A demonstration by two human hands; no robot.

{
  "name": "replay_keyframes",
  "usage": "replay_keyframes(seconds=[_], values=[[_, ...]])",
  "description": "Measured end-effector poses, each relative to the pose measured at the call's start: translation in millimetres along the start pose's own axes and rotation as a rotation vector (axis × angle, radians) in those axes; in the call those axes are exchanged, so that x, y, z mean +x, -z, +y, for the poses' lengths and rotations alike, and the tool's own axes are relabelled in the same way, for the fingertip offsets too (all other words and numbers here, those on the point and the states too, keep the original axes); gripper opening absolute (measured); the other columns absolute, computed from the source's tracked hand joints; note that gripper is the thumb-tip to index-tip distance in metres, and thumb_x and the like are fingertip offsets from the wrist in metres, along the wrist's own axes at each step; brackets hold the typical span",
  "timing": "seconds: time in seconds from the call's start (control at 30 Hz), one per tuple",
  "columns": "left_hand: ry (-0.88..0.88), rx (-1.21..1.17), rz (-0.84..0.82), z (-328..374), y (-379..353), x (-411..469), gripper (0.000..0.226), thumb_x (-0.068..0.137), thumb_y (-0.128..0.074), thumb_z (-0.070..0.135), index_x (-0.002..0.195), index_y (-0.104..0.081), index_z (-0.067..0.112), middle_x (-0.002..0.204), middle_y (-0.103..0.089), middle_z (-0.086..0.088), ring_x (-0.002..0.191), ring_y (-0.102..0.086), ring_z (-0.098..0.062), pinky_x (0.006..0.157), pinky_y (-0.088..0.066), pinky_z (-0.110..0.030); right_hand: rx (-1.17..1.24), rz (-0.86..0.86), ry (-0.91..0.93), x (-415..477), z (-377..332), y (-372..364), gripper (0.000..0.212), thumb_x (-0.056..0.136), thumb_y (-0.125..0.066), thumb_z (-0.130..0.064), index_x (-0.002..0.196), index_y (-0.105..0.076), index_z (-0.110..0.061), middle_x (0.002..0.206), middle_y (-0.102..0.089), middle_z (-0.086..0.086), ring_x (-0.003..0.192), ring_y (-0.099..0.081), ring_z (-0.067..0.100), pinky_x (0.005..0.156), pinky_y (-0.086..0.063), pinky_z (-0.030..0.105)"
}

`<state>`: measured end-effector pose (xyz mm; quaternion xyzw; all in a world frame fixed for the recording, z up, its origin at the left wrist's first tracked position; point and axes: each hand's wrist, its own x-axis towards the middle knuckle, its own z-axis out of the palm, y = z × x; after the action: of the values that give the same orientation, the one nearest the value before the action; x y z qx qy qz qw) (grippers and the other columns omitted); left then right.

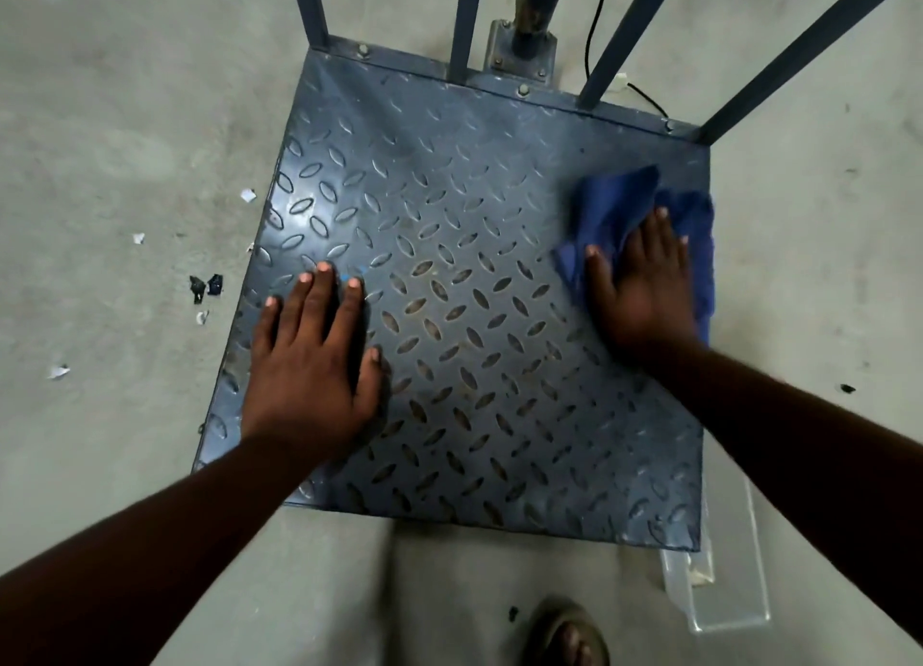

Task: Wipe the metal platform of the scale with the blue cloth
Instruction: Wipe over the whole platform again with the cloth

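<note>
Blue cloth (617,201) lies bunched by the right edge of the scale's metal platform (464,206). I see my right hand (642,291) pressing it down, fingers (659,231) straight and spread. My left hand (309,366) rests flat on the platform's left side, gripping nothing.

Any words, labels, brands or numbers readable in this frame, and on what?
None readable. The metal platform shows only its tread pattern, the blue cloth under the right hand is plain, and the paper scraps on the floor are too small to show print.
</note>
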<state>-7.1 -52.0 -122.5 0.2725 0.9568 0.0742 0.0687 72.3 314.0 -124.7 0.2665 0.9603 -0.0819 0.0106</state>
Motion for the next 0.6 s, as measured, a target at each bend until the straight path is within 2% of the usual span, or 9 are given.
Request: replay_keyframes(seconds=[0.07,0.17,0.27,0.37,0.47,0.53,0.6], values=[[0.002,-0.001,-0.001,0.0,0.0,-0.3,0.078,0.103,-0.034,0.052,0.171,-0.022,0.017,0.178,-0.017,-0.016,0.165,-0.014,-0.033,0.133,-0.011,-0.057,-0.074,-0.101,0.224,-46.9,-10.7,-1.0,0.076,0.107,-0.022,-0.060,0.161,-0.026,-0.007,0.171,-0.015,0.018,0.160,-0.010,0.028,0.130,-0.010,0.051],[0.002,-0.002,-0.012,0.0,1.1,0.2,0.078,0.103,-0.033,0.053,0.172,-0.020,0.017,0.179,-0.015,-0.015,0.166,-0.012,-0.033,0.134,-0.009,-0.056,-0.154,-0.274,0.650,-133.7,-11.7,0.0,0.076,0.103,-0.031,-0.064,0.160,-0.036,-0.013,0.172,-0.012,0.010,0.161,-0.008,0.026,0.129,-0.012,0.053],[0.005,-0.003,-0.004,0.2,-0.3,-0.1,0.079,0.102,-0.033,0.052,0.171,-0.023,0.016,0.178,-0.017,-0.017,0.165,-0.015,-0.034,0.133,-0.010,-0.057,-0.150,-0.306,0.969,-184.2,-4.4,-3.6,0.078,0.099,-0.044,-0.066,0.163,-0.032,-0.024,0.172,-0.020,0.004,0.160,-0.015,0.025,0.127,-0.016,0.054],[0.003,-0.007,0.014,1.8,0.6,-0.6,0.079,0.101,-0.035,0.051,0.170,-0.026,0.014,0.177,-0.020,-0.017,0.165,-0.017,-0.035,0.133,-0.012,-0.058,-0.145,-0.329,1.110,-170.9,-0.7,-4.2,0.078,0.098,-0.046,-0.067,0.164,-0.029,-0.028,0.172,-0.020,0.000,0.160,-0.014,0.022,0.128,-0.013,0.053],[-0.002,-0.016,0.035,1.3,1.1,0.0,0.079,0.100,-0.038,0.050,0.169,-0.029,0.013,0.177,-0.022,-0.018,0.164,-0.020,-0.036,0.133,-0.013,-0.058,-0.112,-0.342,1.233,-135.8,0.8,-3.8,0.078,0.096,-0.048,-0.067,0.162,-0.033,-0.028,0.170,-0.027,-0.002,0.160,-0.018,0.020,0.127,-0.020,0.054],[-0.006,-0.016,0.040,1.0,0.9,0.2,0.078,0.101,-0.038,0.049,0.169,-0.029,0.013,0.176,-0.022,-0.018,0.164,-0.020,-0.036,0.133,-0.013,-0.058,-0.130,-0.299,1.205,-110.7,-0.5,-4.3,0.079,0.096,-0.049,-0.066,0.162,-0.032,-0.028,0.169,-0.027,0.000,0.159,-0.020,0.022,0.127,-0.020,0.053],[-0.010,-0.019,0.035,0.8,1.2,-0.3,0.078,0.101,-0.037,0.050,0.170,-0.027,0.014,0.177,-0.021,-0.018,0.164,-0.019,-0.036,0.133,-0.012,-0.057,-0.133,-0.242,1.058,-85.8,-5.0,-3.8,0.079,0.097,-0.045,-0.066,0.163,-0.030,-0.027,0.171,-0.024,0.002,0.159,-0.021,0.023,0.127,-0.018,0.052]])
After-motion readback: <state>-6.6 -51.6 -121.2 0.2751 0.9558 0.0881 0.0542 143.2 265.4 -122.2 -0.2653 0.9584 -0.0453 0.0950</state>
